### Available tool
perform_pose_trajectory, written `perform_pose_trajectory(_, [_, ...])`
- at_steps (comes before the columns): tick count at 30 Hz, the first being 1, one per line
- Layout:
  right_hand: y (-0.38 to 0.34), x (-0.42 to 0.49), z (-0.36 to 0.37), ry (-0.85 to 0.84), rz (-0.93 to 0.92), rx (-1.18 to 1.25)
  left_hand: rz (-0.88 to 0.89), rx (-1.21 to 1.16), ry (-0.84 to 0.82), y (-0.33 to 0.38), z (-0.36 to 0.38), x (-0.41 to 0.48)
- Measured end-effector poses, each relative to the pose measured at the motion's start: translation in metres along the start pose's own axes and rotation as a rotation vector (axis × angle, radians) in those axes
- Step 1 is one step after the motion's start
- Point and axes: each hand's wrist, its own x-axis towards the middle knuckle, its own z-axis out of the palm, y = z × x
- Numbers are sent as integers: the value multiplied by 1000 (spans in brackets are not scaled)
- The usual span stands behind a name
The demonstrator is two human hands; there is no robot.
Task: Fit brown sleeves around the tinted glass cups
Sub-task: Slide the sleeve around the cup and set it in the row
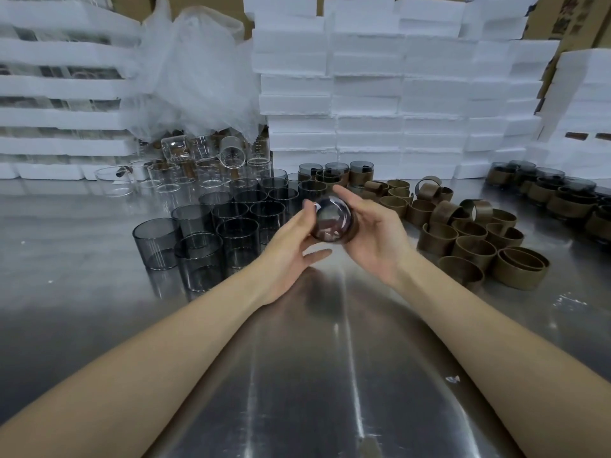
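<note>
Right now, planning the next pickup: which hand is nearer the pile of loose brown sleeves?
Right. The right hand is just left of the sleeve pile; the left hand is farther left, beyond the held cup.

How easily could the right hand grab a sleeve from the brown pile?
Probably yes: the pile lies just right of the right hand, nothing between. But it and the left hand hold a cup now.
</note>
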Motion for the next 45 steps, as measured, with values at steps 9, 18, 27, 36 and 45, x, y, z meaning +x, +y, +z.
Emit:
perform_pose_trajectory(9, [4,-2,6,70,123,-83,372,293,111,-12,0,1])
perform_pose_trajectory(18, [15,-3,6,18,95,-49,421,282,139,-12,1,0])
perform_pose_trajectory(27, [18,-1,6,81,22,-80,403,349,188,-4,4,-3])
perform_pose_trajectory(36, [21,0,9,118,-47,-147,414,297,175,2,8,-8])
perform_pose_trajectory(45, [22,3,6,102,-34,-123,408,297,174,1,8,-7])
